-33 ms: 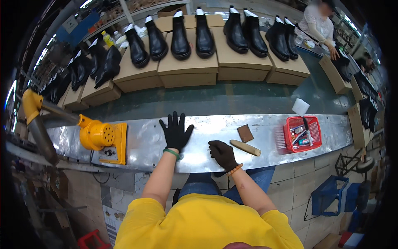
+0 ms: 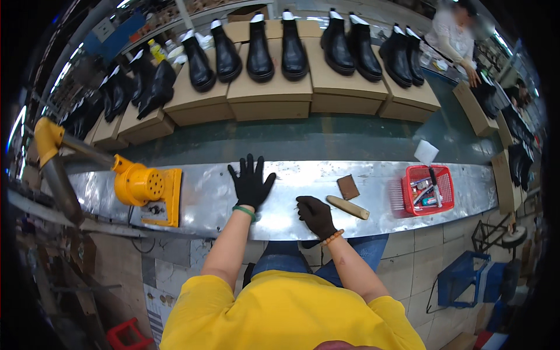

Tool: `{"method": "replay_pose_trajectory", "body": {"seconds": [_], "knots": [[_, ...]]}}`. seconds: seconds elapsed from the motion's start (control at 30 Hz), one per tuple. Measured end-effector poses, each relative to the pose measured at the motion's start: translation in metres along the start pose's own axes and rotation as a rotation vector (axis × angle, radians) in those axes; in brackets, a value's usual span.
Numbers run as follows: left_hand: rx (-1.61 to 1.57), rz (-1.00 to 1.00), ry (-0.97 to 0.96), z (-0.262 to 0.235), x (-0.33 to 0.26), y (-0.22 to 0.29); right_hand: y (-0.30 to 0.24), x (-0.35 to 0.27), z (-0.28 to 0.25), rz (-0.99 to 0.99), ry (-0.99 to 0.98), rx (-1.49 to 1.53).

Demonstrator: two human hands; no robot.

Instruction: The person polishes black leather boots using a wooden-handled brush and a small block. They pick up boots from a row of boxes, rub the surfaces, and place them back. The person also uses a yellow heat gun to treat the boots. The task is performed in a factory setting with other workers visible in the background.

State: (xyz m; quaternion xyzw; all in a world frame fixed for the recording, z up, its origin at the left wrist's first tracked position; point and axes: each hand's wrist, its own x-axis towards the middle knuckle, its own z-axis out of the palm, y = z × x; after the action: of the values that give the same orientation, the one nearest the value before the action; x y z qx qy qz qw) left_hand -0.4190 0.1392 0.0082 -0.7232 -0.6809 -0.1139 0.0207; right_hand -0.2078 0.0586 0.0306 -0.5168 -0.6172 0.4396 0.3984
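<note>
My left hand, in a black glove with a green band at the wrist, lies flat on the metal bench top, fingers spread and nothing held. To its right rests my right hand, in a dark brown glove with a beaded bracelet. Its fingers are curled in; a few thin strands show by the fingertips, and what they hold, if anything, is too small to make out. Just right of that hand lies a long tan stick-like piece with rounded ends. Beyond it is a flat brown square pad.
A red basket with small tools and a white block stand right. A yellow machine is left. Across a green surface, black boots stand on cardboard boxes. A person works at far right.
The whole view has shifted slightly. Both hands keep their places on the bench, and nothing is taken up or let go.
</note>
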Motion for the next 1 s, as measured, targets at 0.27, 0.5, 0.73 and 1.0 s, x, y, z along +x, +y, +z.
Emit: {"method": "replay_pose_trajectory", "body": {"seconds": [0.27,0.5,0.73,1.0], "knots": [[-0.059,-0.030,0.093,-0.001,-0.002,0.004,0.012,-0.002,0.003,-0.032,0.049,0.043],[-0.111,-0.052,0.140,0.002,-0.005,0.002,0.010,-0.002,0.003,0.024,0.015,0.125],[-0.123,-0.065,0.158,-0.001,-0.006,0.001,0.007,-0.002,0.005,-0.003,0.029,0.077],[-0.136,-0.197,0.304,0.005,-0.005,0.001,0.028,-0.001,0.008,-0.374,0.163,-0.355]]}}
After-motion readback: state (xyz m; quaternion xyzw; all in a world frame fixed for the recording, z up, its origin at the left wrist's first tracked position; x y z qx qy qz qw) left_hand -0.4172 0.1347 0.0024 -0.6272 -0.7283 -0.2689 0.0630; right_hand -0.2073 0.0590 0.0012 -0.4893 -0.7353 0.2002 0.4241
